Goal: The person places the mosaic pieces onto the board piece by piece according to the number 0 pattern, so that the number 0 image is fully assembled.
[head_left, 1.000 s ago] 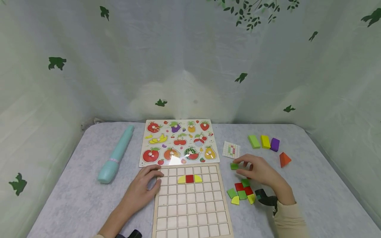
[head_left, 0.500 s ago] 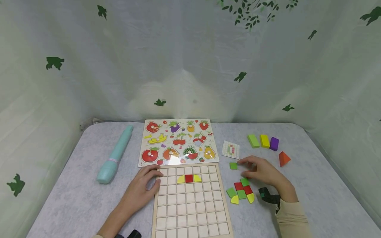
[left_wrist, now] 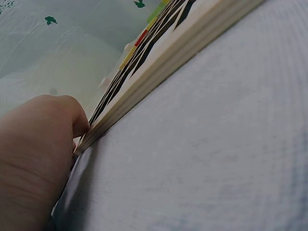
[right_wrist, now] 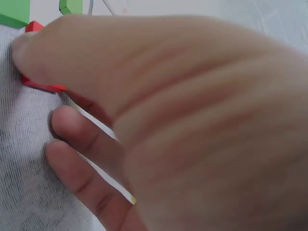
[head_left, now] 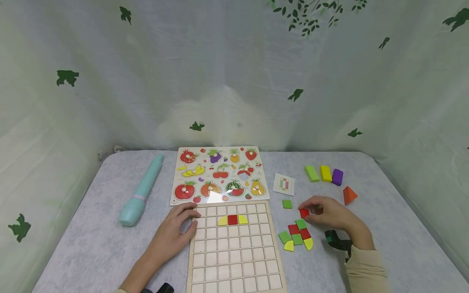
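In the head view my right hand (head_left: 331, 212) pinches a red square tile (head_left: 304, 213) between thumb and fingers. The right wrist view shows the thumb across that red tile (right_wrist: 33, 26), with the other fingers curved below. A single green square tile (head_left: 287, 204) lies left of the hand. Just below it is a cluster of green, red and yellow tiles (head_left: 297, 239). My left hand (head_left: 172, 232) rests on the left edge of a wooden grid board (head_left: 235, 257), fingertips at its upper corner. On the board, a red square (head_left: 232, 219) sits between two yellow quarter-rounds (head_left: 222, 220).
A fruit puzzle board (head_left: 221, 175) lies behind the grid. Beside it is a small pattern card (head_left: 283, 184). Green (head_left: 312, 173), yellow (head_left: 325, 173) and purple blocks (head_left: 337, 177) and an orange wedge (head_left: 349, 195) lie at right. A teal folded umbrella-like object (head_left: 141, 193) lies at left.
My right hand has left the lone green tile, drawn back toward the right and picked a red tile off the table near the cluster. The left hand stays put.
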Demonstrator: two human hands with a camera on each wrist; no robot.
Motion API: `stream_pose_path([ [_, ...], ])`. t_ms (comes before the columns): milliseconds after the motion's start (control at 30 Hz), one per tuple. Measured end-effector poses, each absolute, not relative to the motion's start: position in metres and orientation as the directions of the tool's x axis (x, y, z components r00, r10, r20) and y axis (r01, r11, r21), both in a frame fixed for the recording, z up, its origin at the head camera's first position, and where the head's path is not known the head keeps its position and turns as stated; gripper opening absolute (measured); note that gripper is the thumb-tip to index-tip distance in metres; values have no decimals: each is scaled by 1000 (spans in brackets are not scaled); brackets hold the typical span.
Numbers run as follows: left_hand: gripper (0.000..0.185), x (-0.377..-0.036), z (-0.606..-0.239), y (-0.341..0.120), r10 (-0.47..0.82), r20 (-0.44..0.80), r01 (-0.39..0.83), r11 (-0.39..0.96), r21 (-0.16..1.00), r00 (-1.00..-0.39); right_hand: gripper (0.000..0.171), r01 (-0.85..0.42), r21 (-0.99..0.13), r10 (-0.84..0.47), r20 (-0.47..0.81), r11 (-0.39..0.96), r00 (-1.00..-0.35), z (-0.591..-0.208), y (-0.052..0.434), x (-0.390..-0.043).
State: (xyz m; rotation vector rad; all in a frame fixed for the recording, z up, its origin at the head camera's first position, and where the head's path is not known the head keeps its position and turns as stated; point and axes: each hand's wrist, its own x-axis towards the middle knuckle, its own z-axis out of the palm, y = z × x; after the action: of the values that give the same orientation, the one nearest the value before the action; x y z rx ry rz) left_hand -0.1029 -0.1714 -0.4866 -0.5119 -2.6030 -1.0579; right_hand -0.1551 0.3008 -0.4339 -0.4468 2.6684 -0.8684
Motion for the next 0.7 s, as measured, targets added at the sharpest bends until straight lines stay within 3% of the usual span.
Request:
stream_pose_path([
  [333,18,-103,-487,-171,213,360,402,681,612,-908,27,-241,-593,-388,-133,768,-912,-432,282,-156],
  [700,18,-103,-487,-171,209,355,395,683,614,-911,28,-386,-653,-546,-50,651,-836,-433,237,-155],
])
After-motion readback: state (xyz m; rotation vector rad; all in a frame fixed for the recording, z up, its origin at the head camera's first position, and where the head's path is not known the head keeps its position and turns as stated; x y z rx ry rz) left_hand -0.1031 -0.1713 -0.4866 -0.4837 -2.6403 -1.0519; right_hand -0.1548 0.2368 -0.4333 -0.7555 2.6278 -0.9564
